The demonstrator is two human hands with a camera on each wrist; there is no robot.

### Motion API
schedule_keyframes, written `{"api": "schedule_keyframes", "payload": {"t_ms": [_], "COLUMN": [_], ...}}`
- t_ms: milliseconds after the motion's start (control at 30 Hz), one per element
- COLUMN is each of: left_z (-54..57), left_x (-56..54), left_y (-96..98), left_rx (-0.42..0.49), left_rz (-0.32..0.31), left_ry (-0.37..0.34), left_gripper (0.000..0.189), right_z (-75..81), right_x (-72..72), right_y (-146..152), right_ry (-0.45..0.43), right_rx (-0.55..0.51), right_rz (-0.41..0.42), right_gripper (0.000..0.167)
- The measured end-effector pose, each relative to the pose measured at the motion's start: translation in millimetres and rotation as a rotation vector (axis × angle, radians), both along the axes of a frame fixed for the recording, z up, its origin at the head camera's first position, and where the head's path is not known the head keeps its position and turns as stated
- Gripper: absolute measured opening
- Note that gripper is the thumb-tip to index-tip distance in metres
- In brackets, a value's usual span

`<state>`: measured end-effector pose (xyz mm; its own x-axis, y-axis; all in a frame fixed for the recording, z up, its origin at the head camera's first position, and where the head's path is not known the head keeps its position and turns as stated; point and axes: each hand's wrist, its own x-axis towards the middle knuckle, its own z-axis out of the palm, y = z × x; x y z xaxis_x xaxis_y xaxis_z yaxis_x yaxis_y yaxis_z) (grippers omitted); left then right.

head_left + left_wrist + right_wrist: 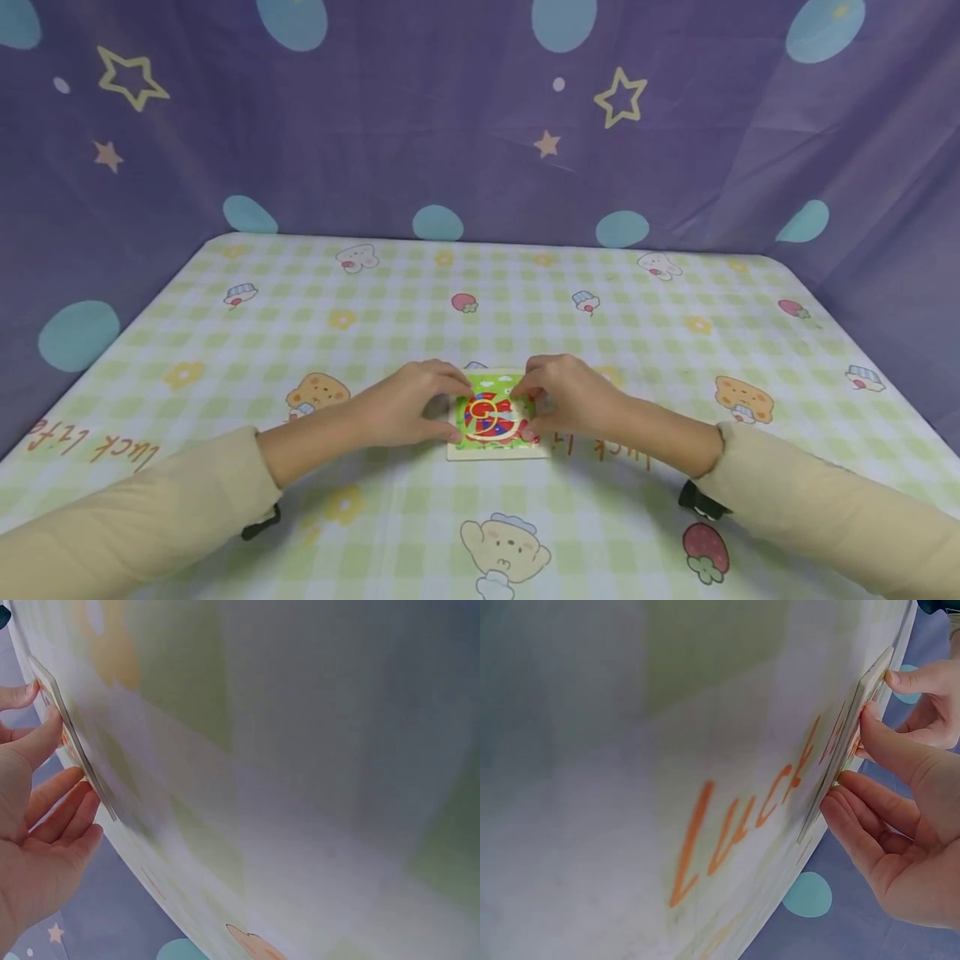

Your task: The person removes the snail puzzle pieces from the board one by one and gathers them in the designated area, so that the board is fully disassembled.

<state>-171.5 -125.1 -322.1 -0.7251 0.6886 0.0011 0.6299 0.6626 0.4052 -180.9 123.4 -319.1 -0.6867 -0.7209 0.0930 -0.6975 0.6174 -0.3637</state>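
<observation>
A small square puzzle board (498,454) lies flat on the table, its pale rim framing a bright green picture with a red and blue spiral, like a snail. My left hand (412,404) holds it at the left side, thumb near the lower corner and fingertips higher up. From the right, my right hand (566,396) holds it with bent fingers and thumb on the picture and edge. Edge-on, the thin board (75,739) shows in the left wrist view between thumb and fingertips. The right wrist view shows the board (847,742) similarly, both hands touching it. Fingers cover parts of the picture.
A checked green and white tablecloth (420,333) with printed cartoon figures and lettering covers the table. Behind and beside it hangs a purple curtain (450,125) with stars and blue dots. Dark straps (702,500) show under the sleeves.
</observation>
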Motion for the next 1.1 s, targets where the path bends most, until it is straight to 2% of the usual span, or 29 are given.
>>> {"api": "schedule_keyframes", "payload": {"t_ms": [333, 467, 633, 900, 1100], "left_z": [0.0, 0.8, 4.3, 10.1, 10.5], "left_x": [0.4, 0.8, 1.6, 1.7, 3.8], "left_y": [-0.7, -0.7, 2.0, 6.7, 10.7], "left_rx": [-0.001, -0.007, -0.041, -0.096, -0.097], "left_rz": [0.007, 0.01, 0.011, 0.017, -0.005], "left_ry": [-0.018, -0.025, -0.028, -0.017, -0.015], "left_gripper": [0.05, 0.049, 0.048, 0.046, 0.049], "right_z": [-1.0, 0.3, 0.5, 4.9, 8.5], "right_x": [2.7, 2.5, 1.2, 0.4, -5.7], "right_y": [-1, -1, 0, 0, 1], "right_ry": [-0.036, -0.031, -0.025, -0.068, -0.026], "right_rx": [-0.023, -0.027, -0.025, -0.019, -0.04], "right_rz": [-0.04, -0.027, -0.004, -0.005, 0.01], "right_gripper": [0.033, 0.032, 0.033, 0.033, 0.027]}}
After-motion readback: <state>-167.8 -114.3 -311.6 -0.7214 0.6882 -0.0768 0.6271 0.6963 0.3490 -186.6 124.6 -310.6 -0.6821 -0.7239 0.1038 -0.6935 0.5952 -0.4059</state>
